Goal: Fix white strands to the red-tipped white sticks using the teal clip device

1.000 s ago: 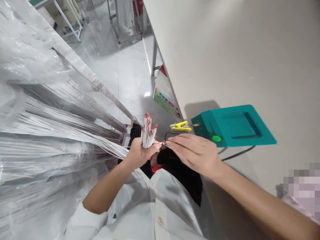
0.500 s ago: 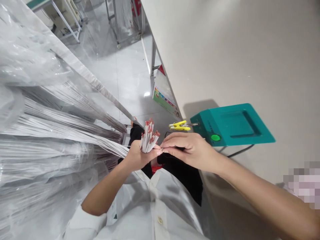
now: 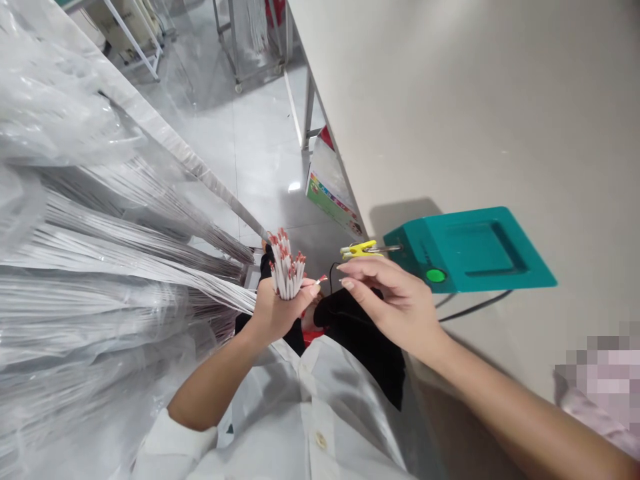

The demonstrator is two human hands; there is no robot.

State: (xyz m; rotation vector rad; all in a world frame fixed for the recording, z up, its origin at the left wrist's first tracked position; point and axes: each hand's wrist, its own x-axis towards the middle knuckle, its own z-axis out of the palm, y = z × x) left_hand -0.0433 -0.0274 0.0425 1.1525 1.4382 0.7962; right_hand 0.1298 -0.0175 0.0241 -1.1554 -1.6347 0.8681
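My left hand (image 3: 273, 313) is closed round a bundle of thin white wires with red-brown tips (image 3: 286, 265), held upright in front of my chest. One single wire (image 3: 320, 280) sticks out sideways from between its thumb and fingers. My right hand (image 3: 395, 303) hovers just to the right of that wire, fingers loosely curled and apart, touching nothing I can see. Behind it lies a yellow clip (image 3: 359, 250), plugged by a metal pin into a teal box with a green button (image 3: 470, 248).
The teal box stands near the edge of a beige table (image 3: 475, 100), with a black cable (image 3: 475, 308) leading off it. At my left hang several bunches of white wires in clear plastic (image 3: 100, 267). A coloured carton (image 3: 330, 200) sits on the floor under the table.
My right hand has let go of the wire it was pinching at my left thumb and drawn a little to the right. The bundle has tilted slightly leftward.
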